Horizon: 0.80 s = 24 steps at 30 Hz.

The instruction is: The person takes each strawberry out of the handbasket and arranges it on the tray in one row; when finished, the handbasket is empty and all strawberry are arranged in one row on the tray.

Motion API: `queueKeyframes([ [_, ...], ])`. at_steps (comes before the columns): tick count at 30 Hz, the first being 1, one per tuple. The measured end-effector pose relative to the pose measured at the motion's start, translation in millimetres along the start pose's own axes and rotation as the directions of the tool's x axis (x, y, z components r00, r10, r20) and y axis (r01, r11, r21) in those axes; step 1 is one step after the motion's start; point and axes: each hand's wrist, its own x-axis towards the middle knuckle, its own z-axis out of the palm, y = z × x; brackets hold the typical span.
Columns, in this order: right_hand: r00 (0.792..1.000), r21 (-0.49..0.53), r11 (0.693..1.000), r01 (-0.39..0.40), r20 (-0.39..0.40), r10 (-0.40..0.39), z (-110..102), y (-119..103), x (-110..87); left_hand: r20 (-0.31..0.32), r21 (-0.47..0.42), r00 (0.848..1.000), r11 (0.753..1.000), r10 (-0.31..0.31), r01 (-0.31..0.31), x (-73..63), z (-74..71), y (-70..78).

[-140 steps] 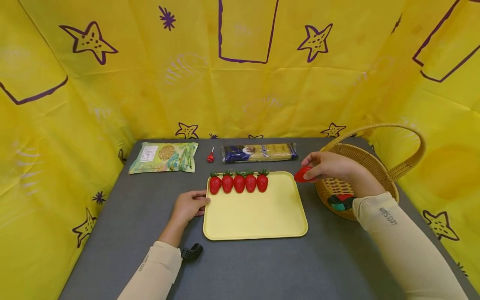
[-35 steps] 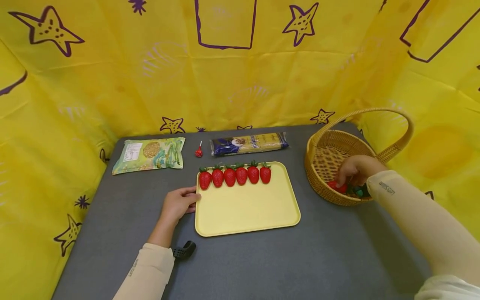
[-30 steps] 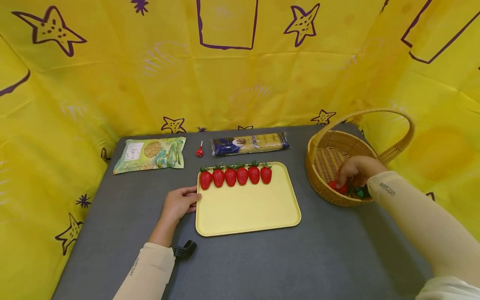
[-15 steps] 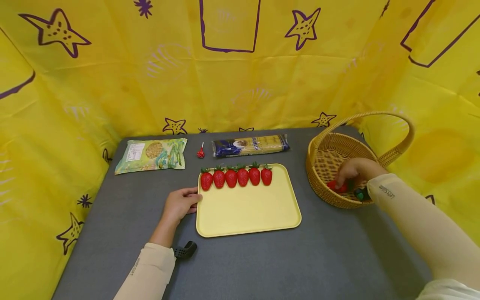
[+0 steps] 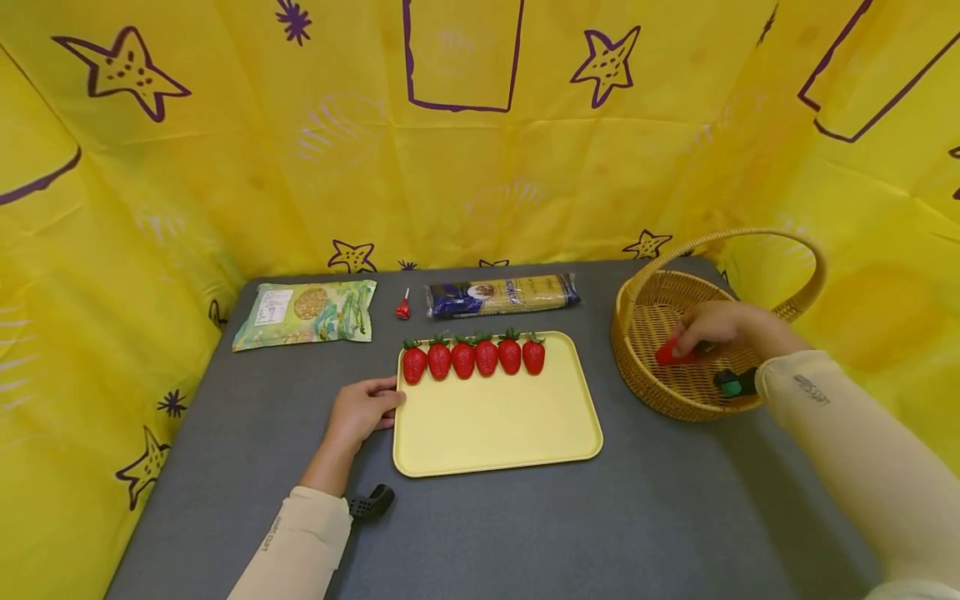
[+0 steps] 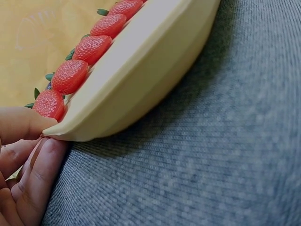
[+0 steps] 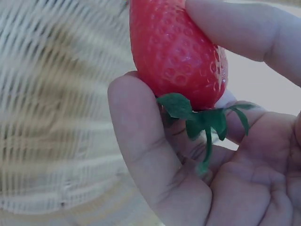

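Observation:
A row of several red strawberries (image 5: 486, 358) with green leaves lies along the far edge of the pale yellow tray (image 5: 495, 425). My left hand (image 5: 364, 410) pinches the tray's left rim between thumb and fingers, as the left wrist view also shows close to the end strawberry (image 6: 49, 104). Over the inside of the wicker basket (image 5: 637, 379), my right hand (image 5: 712, 327) grips another strawberry (image 7: 176, 54). Its thumb and fingers press the fruit's sides, and the green leaves and stem point toward the palm in the right wrist view.
Behind the tray lie a green printed bag (image 5: 307, 315), a red lollipop (image 5: 403, 309) and a blue-and-gold pasta packet (image 5: 502, 296). The basket's tall handle (image 5: 813, 267) arches near my right forearm. Yellow patterned cloth (image 5: 465, 183) walls in the grey table (image 5: 480, 533).
A sixth strawberry has joined the tray's row since the oldest frame. My right hand went back into the basket, took hold of another strawberry and is lifting it. The left hand keeps its hold.

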Motion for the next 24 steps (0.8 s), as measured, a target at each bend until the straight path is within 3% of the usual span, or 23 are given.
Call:
queueKeyframes([
  [8,0.991,0.041,0.991,0.129,-0.039,-0.127,9,-36,-45.8,-0.005,0.000,1.000,1.000,-0.001,0.001,1.4,0.4,-2.3],
  [12,0.977,0.050,0.977,0.208,-0.051,-0.206,20,-53,-56.3,-0.005,0.000,1.000,1.000,0.006,-0.006,0.6,0.4,-2.2],
  [19,0.947,0.040,0.949,0.313,-0.082,-0.309,56,-80,-40.2,-0.012,0.005,1.000,1.000,-0.002,0.002,-0.4,1.3,-0.9],
  [24,0.942,0.009,0.957,0.290,-0.181,-0.284,80,-94,-10.7,-0.013,0.013,1.000,1.000,0.005,-0.005,-1.0,0.8,-0.4],
])
